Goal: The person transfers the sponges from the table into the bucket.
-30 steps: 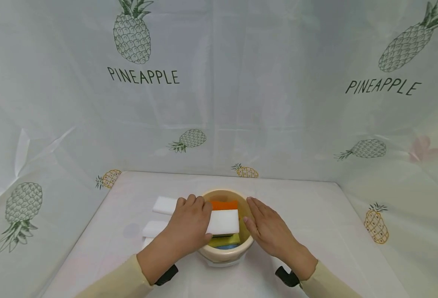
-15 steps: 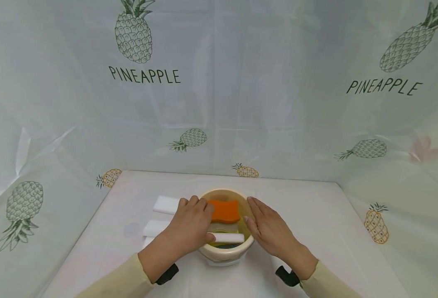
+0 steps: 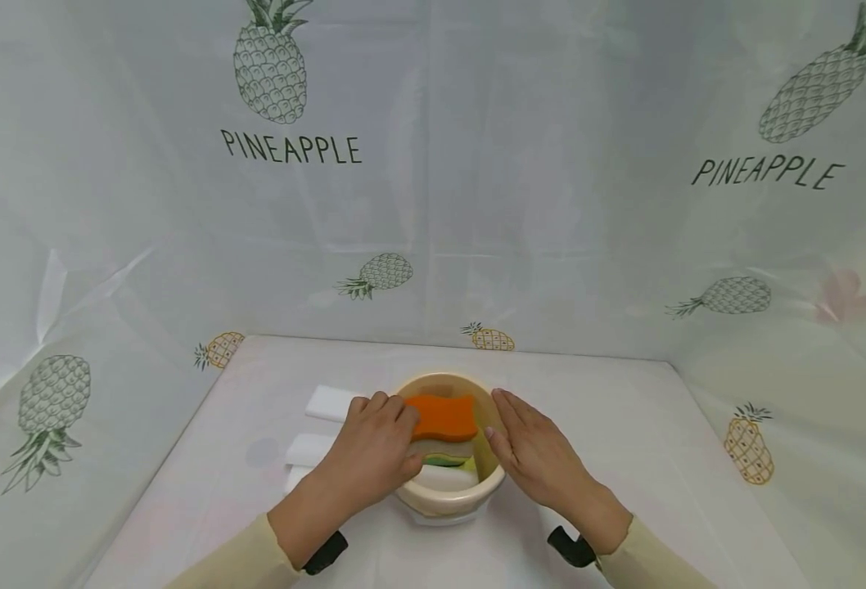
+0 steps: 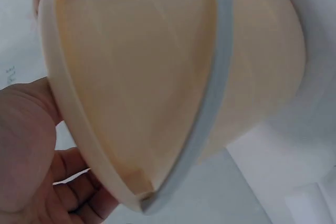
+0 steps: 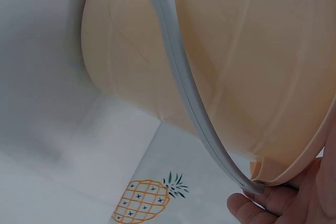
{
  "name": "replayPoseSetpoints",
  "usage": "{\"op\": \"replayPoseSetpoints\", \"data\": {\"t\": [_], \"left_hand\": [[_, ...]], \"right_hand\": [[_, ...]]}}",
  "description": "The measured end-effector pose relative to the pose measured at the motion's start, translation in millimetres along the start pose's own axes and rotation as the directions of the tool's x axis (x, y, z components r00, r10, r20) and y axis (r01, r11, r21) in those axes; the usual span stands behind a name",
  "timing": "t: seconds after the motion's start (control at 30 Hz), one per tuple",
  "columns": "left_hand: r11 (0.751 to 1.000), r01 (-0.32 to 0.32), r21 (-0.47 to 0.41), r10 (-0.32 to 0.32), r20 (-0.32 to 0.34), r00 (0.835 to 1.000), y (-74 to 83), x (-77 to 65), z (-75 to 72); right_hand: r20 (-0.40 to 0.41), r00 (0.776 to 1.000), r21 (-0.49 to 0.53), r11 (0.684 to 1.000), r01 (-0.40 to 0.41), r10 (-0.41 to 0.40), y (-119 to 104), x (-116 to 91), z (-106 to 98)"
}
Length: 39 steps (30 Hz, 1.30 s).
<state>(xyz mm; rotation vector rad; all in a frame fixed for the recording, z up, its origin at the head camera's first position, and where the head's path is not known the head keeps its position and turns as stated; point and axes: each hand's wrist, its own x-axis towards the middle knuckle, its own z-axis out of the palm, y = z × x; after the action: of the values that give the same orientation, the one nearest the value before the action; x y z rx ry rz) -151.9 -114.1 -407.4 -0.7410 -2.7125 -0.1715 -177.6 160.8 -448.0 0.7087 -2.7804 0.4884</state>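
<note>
A cream bucket (image 3: pixel 444 501) with a grey handle (image 4: pixel 220 51) stands on the table. Inside lie an orange wavy-edged sponge (image 3: pixel 444 419), a greyish-tan piece (image 3: pixel 442 447), a bit of green and yellow, and a white sponge block (image 3: pixel 448 477) toward the near side. My left hand (image 3: pixel 374 446) is over the left rim, fingers loosely bent beside the orange sponge; its fingertips are hidden behind the rim in the left wrist view. My right hand (image 3: pixel 539 454) rests on the right rim, fingers straight, thumb on the inner side, near the handle's end in the right wrist view.
Several white blocks, such as the far one (image 3: pixel 328 402), lie on the table left of the bucket, partly behind my left hand. The white table (image 3: pixel 595 409) meets a curtain (image 3: pixel 521 204) printed with pineapples at its back and sides.
The white sponge block has left my left hand, tipped over and dropped low into the bucket, uncovering the orange sponge. Both hands stay almost in place.
</note>
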Motion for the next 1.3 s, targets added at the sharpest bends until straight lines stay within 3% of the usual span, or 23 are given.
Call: {"op": "replayPoseSetpoints", "data": {"t": [0.23,0.4,0.5,0.6,0.77,0.87,1.03,1.3], "left_hand": [[1.0,0.031,-0.001,-0.031,-0.088,0.996,-16.2,-8.0,11.9],[0.993,0.117,-0.011,-0.117,-0.171,0.978,-42.8,-19.3,10.8],[0.984,0.181,-0.004,-0.178,-0.187,0.966,-63.9,-29.1,10.6],[0.977,0.211,0.028,-0.204,-0.158,0.966,-86.1,-43.1,12.7],[0.979,0.189,0.074,-0.185,-0.053,0.981,-116.5,-67.1,22.3],[0.979,0.185,0.088,-0.187,0.016,0.982,-130.3,-76.3,28.6],[0.985,0.14,0.102,-0.149,0.079,0.986,-145.4,-82.0,34.2],[0.991,0.057,0.122,-0.075,0.151,0.986,-156.5,-82.2,43.6]], "right_hand": [[0.008,1.0,0.003,1.0,-0.011,0.011,0,-1,0],[-0.002,1.0,0.004,1.0,-0.003,0.003,0,-1,0],[-0.004,1.0,0.003,1.0,-0.001,0.001,0,-1,1],[-0.004,1.0,0.002,1.0,-0.001,0.001,0,-1,1],[-0.004,1.0,0.007,1.0,-0.001,0.001,0,-1,1],[-0.006,1.0,0.008,1.0,0.0,0.0,0,-1,1],[-0.013,1.0,0.005,1.0,0.002,-0.002,0,-2,1],[-0.002,1.0,0.005,1.0,-0.012,0.012,0,-2,1]]}}
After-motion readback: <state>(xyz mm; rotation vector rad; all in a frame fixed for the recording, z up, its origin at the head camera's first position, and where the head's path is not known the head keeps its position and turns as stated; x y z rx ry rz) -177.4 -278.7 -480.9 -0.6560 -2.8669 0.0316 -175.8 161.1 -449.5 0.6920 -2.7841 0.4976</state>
